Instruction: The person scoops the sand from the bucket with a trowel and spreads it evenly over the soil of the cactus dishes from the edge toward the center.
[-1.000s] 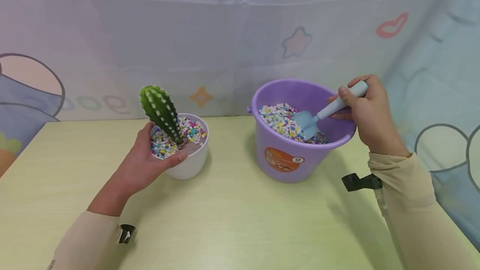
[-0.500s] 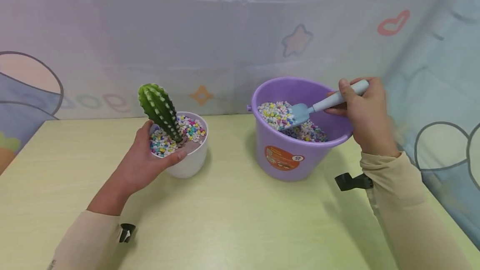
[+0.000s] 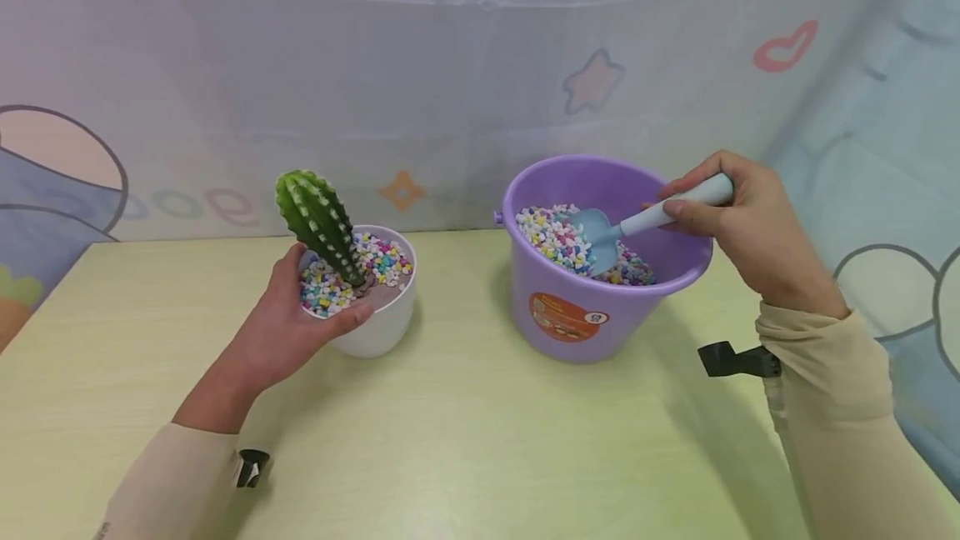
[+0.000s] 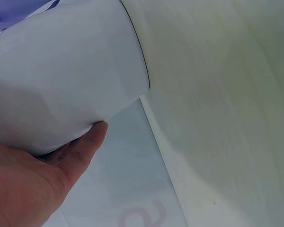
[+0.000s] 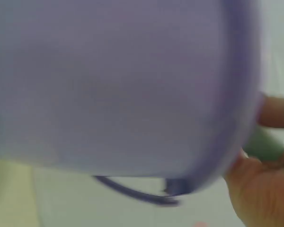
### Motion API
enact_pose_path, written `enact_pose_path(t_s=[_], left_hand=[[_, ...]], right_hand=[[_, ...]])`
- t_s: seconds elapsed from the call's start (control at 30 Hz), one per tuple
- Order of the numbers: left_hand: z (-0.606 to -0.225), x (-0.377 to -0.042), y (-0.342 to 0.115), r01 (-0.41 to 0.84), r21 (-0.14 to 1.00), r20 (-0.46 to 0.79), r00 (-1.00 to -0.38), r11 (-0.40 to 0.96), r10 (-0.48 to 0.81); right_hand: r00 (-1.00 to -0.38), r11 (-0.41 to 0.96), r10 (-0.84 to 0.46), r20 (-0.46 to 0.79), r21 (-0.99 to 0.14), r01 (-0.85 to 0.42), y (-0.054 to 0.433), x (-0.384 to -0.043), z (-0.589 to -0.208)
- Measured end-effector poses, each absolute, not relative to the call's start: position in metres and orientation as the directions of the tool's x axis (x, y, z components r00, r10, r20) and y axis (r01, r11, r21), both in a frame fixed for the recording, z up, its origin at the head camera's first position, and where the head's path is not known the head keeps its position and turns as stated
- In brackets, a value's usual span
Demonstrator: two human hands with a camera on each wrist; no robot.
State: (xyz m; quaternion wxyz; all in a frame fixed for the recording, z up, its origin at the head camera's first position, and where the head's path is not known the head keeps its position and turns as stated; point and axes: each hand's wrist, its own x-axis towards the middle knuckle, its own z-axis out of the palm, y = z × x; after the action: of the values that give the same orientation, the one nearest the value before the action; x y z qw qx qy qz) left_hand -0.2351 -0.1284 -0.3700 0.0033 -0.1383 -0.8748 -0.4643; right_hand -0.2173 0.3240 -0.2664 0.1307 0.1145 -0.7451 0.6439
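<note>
In the head view my left hand point(image 3: 292, 323) grips a white flower pot point(image 3: 382, 332), thumb along its near rim. The left wrist view shows its fingers point(image 4: 80, 151) curled against the pot's wall. A green cactus point(image 3: 318, 219) leans left in the pot, with colourful pebbles point(image 3: 322, 290) around it and a bare brown patch at the near right. My right hand point(image 3: 750, 219) grips the handle of a light blue hand trowel point(image 3: 660, 211). The trowel's blade rests among the pebbles inside a purple bucket point(image 3: 581, 307).
The pale wooden table point(image 3: 465, 440) runs up to a printed cloth backdrop point(image 3: 465, 90). Another patterned cloth point(image 3: 892, 215) hangs on the right, close to my right arm. In the right wrist view the bucket's handle point(image 5: 132, 193) hangs beneath its rim.
The trowel's blade first moved left and up over the pebbles, then dipped back among them with its tilt changed. My right hand has shifted slightly right. The left hand and pot stay put.
</note>
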Motion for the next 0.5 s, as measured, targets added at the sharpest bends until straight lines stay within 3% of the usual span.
enact_pose_path(t_s=[0.1,0.27,0.37,0.5], left_hand=[[-0.369,-0.236,-0.128,0.242,0.806,0.131,-0.963,0.541,0.236],[-0.369,-0.236,-0.128,0.251,0.818,0.136,-0.959,0.518,0.250],[-0.371,-0.235,-0.128,0.250,0.818,0.133,-0.959,0.518,0.251],[-0.373,-0.234,-0.129,0.242,0.812,0.128,-0.962,0.531,0.243]], right_hand=[[-0.935,0.175,0.117,0.334,-0.934,-0.311,0.318,-0.219,-0.273],[-0.915,0.363,0.248,0.318,-0.906,-0.217,0.308,-0.222,-0.279],[-0.923,0.397,0.226,0.311,-0.895,-0.205,0.309,-0.223,-0.278],[-0.926,0.287,0.110,0.361,-0.904,-0.318,0.315,-0.221,-0.280]])
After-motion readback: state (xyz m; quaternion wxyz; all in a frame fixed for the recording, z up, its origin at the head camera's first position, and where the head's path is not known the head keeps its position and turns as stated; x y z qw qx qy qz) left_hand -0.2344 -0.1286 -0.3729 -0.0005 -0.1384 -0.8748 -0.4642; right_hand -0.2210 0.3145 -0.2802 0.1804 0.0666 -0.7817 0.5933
